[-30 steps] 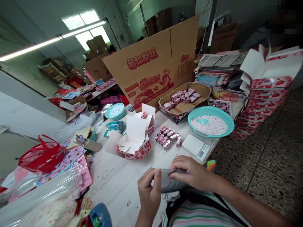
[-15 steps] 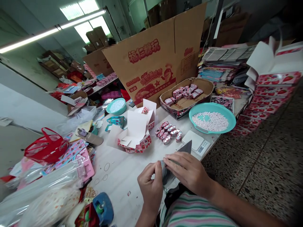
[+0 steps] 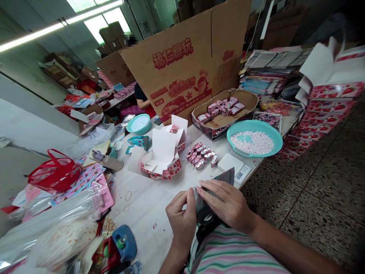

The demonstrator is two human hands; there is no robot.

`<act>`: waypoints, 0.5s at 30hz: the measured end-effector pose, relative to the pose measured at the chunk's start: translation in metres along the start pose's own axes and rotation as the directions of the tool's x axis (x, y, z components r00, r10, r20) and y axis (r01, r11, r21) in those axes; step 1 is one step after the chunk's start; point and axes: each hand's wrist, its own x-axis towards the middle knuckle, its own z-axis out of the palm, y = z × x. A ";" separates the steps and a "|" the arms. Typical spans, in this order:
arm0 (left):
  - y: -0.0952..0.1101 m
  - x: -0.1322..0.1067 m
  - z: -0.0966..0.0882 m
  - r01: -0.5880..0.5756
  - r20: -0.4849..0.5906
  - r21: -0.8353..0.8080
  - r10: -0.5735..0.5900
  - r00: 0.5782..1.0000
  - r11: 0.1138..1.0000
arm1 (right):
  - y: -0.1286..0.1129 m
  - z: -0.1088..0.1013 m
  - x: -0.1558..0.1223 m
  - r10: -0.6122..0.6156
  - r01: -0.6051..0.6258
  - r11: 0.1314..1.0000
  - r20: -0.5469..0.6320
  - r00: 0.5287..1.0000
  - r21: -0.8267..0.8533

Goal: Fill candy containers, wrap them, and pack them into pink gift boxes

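Observation:
A dark silvery foil piece (image 3: 229, 176), perhaps a pouch or sheet, is held at the table's front edge. My left hand (image 3: 182, 213) is closed, thumb and fingers pinching its upper left edge. Across its top lies my right hand (image 3: 225, 201), closed on it with the fingertips at the same edge, close to the left thumb. Much of the foil is hidden behind my hands. Just beyond them sit a white digital scale (image 3: 231, 167) and rows of small pink-and-silver wrapped packs (image 3: 201, 155). An opened strawberry-print box (image 3: 165, 172) stands farther left.
A turquoise basin (image 3: 278, 142) of pale small candies stands at right, beside a cardboard tray (image 3: 216, 134) of pink packs. Behind rises a large carton (image 3: 176, 72). At left are a bottle (image 3: 112, 161) and a red bag (image 3: 54, 175). A person's arm (image 3: 142, 102) shows behind the carton.
The view has tilted down slightly. Both hands stay at the foil's edge, and more of the foil shows above my right hand. A person's arm has come into sight behind the carton.

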 end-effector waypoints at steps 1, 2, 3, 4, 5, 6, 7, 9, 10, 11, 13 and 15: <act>0.000 0.000 0.000 0.006 -0.001 -0.006 -0.006 1.000 1.000 | 0.000 0.000 0.000 -0.001 0.001 1.000 0.002 1.000 -0.003; -0.001 0.000 0.000 0.011 -0.001 -0.012 -0.011 1.000 1.000 | 0.000 0.001 -0.001 0.002 -0.002 1.000 0.002 1.000 -0.002; -0.001 -0.001 0.000 0.014 -0.001 -0.017 -0.014 1.000 1.000 | 0.000 0.001 0.000 0.005 -0.005 1.000 0.000 1.000 0.003; -0.002 -0.001 0.001 0.016 -0.003 -0.020 -0.016 1.000 1.000 | 0.000 0.001 0.001 0.011 -0.011 1.000 -0.005 1.000 0.013; -0.002 -0.001 0.001 0.016 -0.005 -0.020 -0.016 1.000 1.000 | 0.000 0.000 0.002 0.022 -0.021 0.999 -0.016 1.000 0.027; -0.002 -0.001 0.001 0.014 -0.006 -0.018 -0.014 1.000 1.000 | -0.001 0.000 0.004 0.037 -0.036 0.998 -0.032 0.999 0.044; -0.002 -0.001 0.001 0.011 -0.007 -0.015 -0.011 1.000 1.000 | -0.002 0.000 0.005 0.057 -0.054 0.997 -0.051 0.997 0.062; -0.002 -0.001 0.002 0.008 -0.006 -0.009 -0.008 1.000 1.000 | -0.003 -0.001 0.008 0.096 -0.088 0.992 -0.086 0.992 0.093; -0.002 -0.001 0.003 0.008 -0.006 -0.008 -0.008 1.000 1.000 | -0.003 -0.001 0.009 0.109 -0.099 0.990 -0.098 0.989 0.102; -0.002 -0.001 0.003 0.011 -0.005 -0.011 -0.011 1.000 1.000 | -0.003 -0.001 0.010 0.113 -0.102 0.989 -0.103 0.988 0.107; -0.002 -0.001 0.004 0.018 -0.004 -0.022 -0.018 1.000 1.000 | -0.003 0.000 0.009 0.104 -0.093 0.990 -0.100 0.990 0.111; -0.003 -0.001 0.004 0.028 -0.005 -0.030 -0.028 1.000 0.999 | -0.003 0.001 0.008 0.093 -0.083 0.990 -0.091 0.991 0.115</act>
